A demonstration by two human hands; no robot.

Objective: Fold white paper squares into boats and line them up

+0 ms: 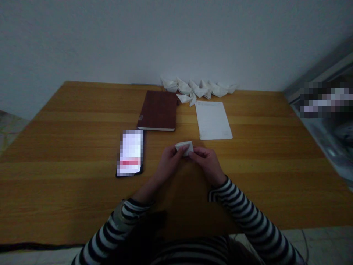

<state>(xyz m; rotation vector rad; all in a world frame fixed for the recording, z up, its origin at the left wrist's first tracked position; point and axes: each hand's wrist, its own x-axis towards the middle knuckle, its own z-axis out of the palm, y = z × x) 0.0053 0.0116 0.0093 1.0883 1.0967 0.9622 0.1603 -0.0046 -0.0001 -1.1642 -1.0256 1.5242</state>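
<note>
A small folded piece of white paper [185, 148] is held up between both hands over the wooden table. My left hand [171, 159] pinches its left side, with the thumb lying across the front. On the right, my right hand [206, 161] grips the lower right corner between thumb and fingers. The fingertips behind the paper are hidden. Beyond the hands lies a loose sheet of lined white paper [214, 120]. Several folded white paper shapes [198, 88] stand in a cluster by the wall.
A dark red notebook [158, 110] lies left of the lined sheet. Nearer to me on the left is a phone [130, 152] with its screen lit. The wooden table [261, 147] meets a pale wall [176, 40] at the back. Blurred items sit beyond the right edge.
</note>
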